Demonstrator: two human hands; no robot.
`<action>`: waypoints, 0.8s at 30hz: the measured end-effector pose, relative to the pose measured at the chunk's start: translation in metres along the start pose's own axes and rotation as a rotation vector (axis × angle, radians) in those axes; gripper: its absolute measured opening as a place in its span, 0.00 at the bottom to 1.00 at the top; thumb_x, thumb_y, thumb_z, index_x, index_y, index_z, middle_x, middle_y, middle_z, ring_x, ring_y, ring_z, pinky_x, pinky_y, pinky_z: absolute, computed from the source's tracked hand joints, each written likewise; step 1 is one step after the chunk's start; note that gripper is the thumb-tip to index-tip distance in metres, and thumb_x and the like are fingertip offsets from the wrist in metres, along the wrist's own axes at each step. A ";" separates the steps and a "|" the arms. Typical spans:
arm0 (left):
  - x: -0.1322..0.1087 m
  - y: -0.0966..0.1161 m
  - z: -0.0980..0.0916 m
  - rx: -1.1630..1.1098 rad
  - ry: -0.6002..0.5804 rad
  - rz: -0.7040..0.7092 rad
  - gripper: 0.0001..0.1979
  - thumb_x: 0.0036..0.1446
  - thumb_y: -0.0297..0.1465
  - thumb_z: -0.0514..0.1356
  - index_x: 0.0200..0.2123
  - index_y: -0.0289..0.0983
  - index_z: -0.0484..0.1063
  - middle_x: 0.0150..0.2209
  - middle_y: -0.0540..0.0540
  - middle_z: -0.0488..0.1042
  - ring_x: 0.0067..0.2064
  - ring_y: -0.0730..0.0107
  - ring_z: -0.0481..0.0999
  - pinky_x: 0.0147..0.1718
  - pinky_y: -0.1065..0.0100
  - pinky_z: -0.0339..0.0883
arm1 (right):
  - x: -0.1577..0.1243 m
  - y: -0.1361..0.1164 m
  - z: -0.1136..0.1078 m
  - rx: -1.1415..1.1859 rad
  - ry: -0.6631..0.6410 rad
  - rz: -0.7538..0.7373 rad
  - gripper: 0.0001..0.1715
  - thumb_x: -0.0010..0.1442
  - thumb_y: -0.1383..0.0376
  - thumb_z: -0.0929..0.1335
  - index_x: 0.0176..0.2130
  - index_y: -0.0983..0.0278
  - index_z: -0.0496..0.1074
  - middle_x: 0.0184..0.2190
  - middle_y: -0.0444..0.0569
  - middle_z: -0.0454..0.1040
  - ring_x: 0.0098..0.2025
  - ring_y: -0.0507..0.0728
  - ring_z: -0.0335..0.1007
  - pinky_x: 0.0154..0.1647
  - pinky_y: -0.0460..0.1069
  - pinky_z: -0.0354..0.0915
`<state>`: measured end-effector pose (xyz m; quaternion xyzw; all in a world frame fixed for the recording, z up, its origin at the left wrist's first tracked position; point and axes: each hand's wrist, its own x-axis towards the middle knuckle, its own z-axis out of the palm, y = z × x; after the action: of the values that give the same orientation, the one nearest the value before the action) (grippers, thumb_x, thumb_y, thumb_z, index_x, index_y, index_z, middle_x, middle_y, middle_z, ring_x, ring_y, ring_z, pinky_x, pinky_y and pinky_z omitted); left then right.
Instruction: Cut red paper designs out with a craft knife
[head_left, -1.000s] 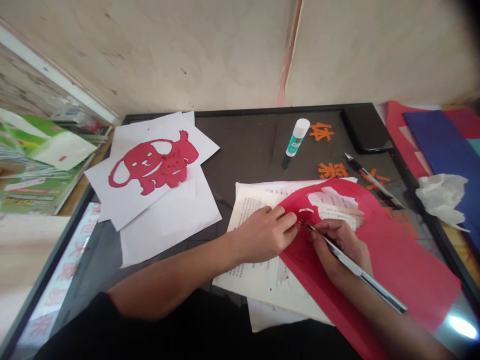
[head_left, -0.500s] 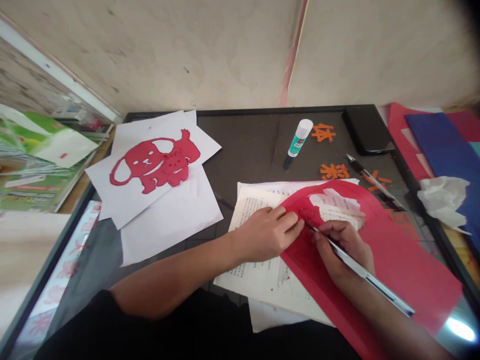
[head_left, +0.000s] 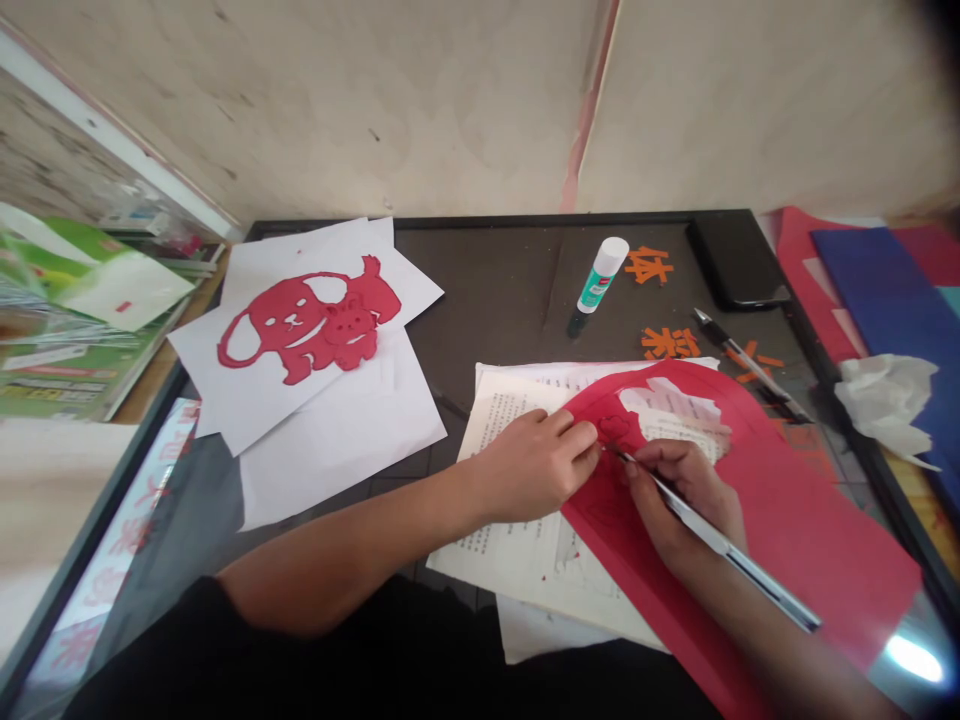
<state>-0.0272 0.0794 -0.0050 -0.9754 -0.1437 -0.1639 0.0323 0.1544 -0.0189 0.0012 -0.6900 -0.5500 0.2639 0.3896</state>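
My left hand (head_left: 536,465) rests with its fingers curled, pressing down the left edge of a red paper sheet (head_left: 795,510). My right hand (head_left: 686,495) is closed round a slim silver craft knife (head_left: 720,545), whose tip meets the red sheet just right of my left fingertips. The red sheet has a ragged cut-out hole (head_left: 675,410) and lies over printed pages (head_left: 517,400) on a dark cutting mat (head_left: 495,290).
A red dog paper cut-out (head_left: 307,320) lies on white sheets at the left. A glue stick (head_left: 596,275), orange cut characters (head_left: 649,265), a black phone (head_left: 735,262) and another pen (head_left: 742,360) lie behind. Crumpled tissue (head_left: 885,395), blue paper (head_left: 892,300) at the right; green packets (head_left: 67,330) left.
The knife tip shifted slightly on the red sheet near my left fingertips. Both hands stayed almost where they were.
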 end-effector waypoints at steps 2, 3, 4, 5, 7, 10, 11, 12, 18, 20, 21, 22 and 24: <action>0.000 0.000 0.000 -0.003 0.016 -0.001 0.10 0.65 0.23 0.51 0.39 0.31 0.73 0.34 0.44 0.70 0.34 0.66 0.69 0.27 0.66 0.60 | 0.001 -0.001 0.001 -0.010 -0.001 -0.006 0.06 0.61 0.65 0.68 0.39 0.59 0.66 0.28 0.44 0.78 0.25 0.52 0.74 0.25 0.44 0.68; 0.001 0.000 -0.001 -0.005 0.017 0.002 0.10 0.65 0.23 0.51 0.39 0.31 0.73 0.34 0.44 0.70 0.34 0.66 0.69 0.27 0.66 0.60 | 0.001 -0.002 0.001 -0.026 0.000 -0.016 0.06 0.61 0.65 0.68 0.39 0.59 0.66 0.27 0.43 0.77 0.24 0.52 0.73 0.25 0.43 0.67; 0.001 0.000 -0.001 -0.005 0.015 0.003 0.10 0.65 0.23 0.51 0.39 0.31 0.73 0.34 0.44 0.70 0.34 0.66 0.69 0.27 0.66 0.60 | 0.001 -0.002 0.001 -0.049 0.003 -0.029 0.05 0.60 0.65 0.68 0.39 0.59 0.66 0.26 0.42 0.77 0.23 0.51 0.71 0.24 0.43 0.66; 0.001 0.000 -0.002 -0.006 0.008 0.002 0.11 0.65 0.23 0.50 0.39 0.31 0.73 0.33 0.44 0.70 0.34 0.66 0.69 0.27 0.66 0.60 | 0.001 -0.002 0.001 -0.076 0.003 -0.043 0.05 0.60 0.66 0.68 0.38 0.59 0.66 0.25 0.42 0.76 0.21 0.50 0.69 0.22 0.43 0.65; 0.001 0.000 -0.002 -0.009 -0.014 -0.007 0.11 0.66 0.23 0.50 0.39 0.31 0.72 0.34 0.44 0.70 0.34 0.66 0.69 0.28 0.66 0.59 | 0.001 -0.001 0.002 -0.129 -0.013 -0.068 0.04 0.60 0.66 0.67 0.37 0.59 0.66 0.23 0.40 0.74 0.18 0.49 0.65 0.20 0.43 0.62; 0.002 0.001 -0.003 -0.023 -0.041 -0.032 0.11 0.66 0.24 0.49 0.39 0.31 0.72 0.35 0.43 0.70 0.35 0.65 0.69 0.29 0.66 0.60 | 0.000 0.001 0.001 -0.180 -0.035 -0.094 0.03 0.60 0.68 0.65 0.35 0.58 0.66 0.20 0.38 0.69 0.16 0.49 0.61 0.19 0.44 0.59; 0.002 0.002 -0.003 -0.028 -0.046 -0.038 0.11 0.66 0.24 0.49 0.39 0.32 0.72 0.35 0.43 0.70 0.35 0.65 0.69 0.29 0.66 0.61 | -0.001 0.002 0.001 -0.182 -0.039 -0.107 0.04 0.59 0.68 0.65 0.35 0.58 0.66 0.19 0.38 0.69 0.16 0.49 0.60 0.19 0.44 0.58; 0.003 0.002 -0.003 -0.032 -0.050 -0.045 0.11 0.67 0.24 0.49 0.39 0.32 0.72 0.36 0.43 0.70 0.35 0.64 0.70 0.29 0.65 0.61 | -0.001 0.003 0.000 -0.179 -0.038 -0.116 0.04 0.59 0.68 0.64 0.34 0.59 0.66 0.19 0.38 0.68 0.16 0.49 0.59 0.19 0.44 0.58; 0.003 0.002 -0.002 -0.077 -0.064 -0.089 0.12 0.65 0.24 0.49 0.38 0.33 0.74 0.36 0.43 0.71 0.35 0.64 0.70 0.30 0.64 0.65 | -0.002 0.004 -0.001 -0.072 -0.040 -0.054 0.03 0.60 0.68 0.65 0.36 0.59 0.66 0.23 0.41 0.73 0.20 0.51 0.66 0.21 0.45 0.60; 0.003 0.002 -0.001 -0.108 -0.059 -0.116 0.12 0.64 0.24 0.50 0.38 0.33 0.74 0.36 0.43 0.71 0.35 0.65 0.70 0.30 0.64 0.65 | -0.002 0.005 -0.001 -0.006 -0.007 -0.026 0.03 0.61 0.67 0.65 0.37 0.59 0.66 0.25 0.43 0.74 0.24 0.53 0.70 0.22 0.46 0.63; 0.002 0.002 -0.001 -0.118 -0.051 -0.123 0.12 0.63 0.23 0.50 0.39 0.33 0.74 0.36 0.44 0.72 0.35 0.65 0.70 0.31 0.64 0.66 | -0.002 0.006 -0.001 0.010 0.010 -0.015 0.03 0.61 0.67 0.65 0.38 0.59 0.65 0.25 0.44 0.74 0.25 0.54 0.72 0.23 0.46 0.64; 0.002 0.002 0.000 -0.122 -0.041 -0.121 0.12 0.63 0.23 0.50 0.40 0.33 0.74 0.36 0.44 0.72 0.35 0.65 0.71 0.31 0.64 0.66 | -0.002 0.007 -0.002 0.016 0.023 -0.008 0.03 0.61 0.67 0.66 0.38 0.59 0.65 0.25 0.44 0.74 0.26 0.55 0.72 0.23 0.47 0.64; 0.001 0.002 0.001 -0.118 -0.013 -0.102 0.13 0.64 0.23 0.50 0.43 0.33 0.74 0.37 0.44 0.72 0.36 0.65 0.71 0.32 0.64 0.67 | -0.001 0.008 -0.002 0.004 0.020 -0.007 0.04 0.61 0.66 0.66 0.38 0.59 0.65 0.25 0.44 0.74 0.25 0.55 0.72 0.23 0.47 0.64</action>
<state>-0.0253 0.0783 -0.0060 -0.9681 -0.1835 -0.1672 -0.0348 0.1600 -0.0214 -0.0048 -0.6898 -0.5480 0.2568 0.3974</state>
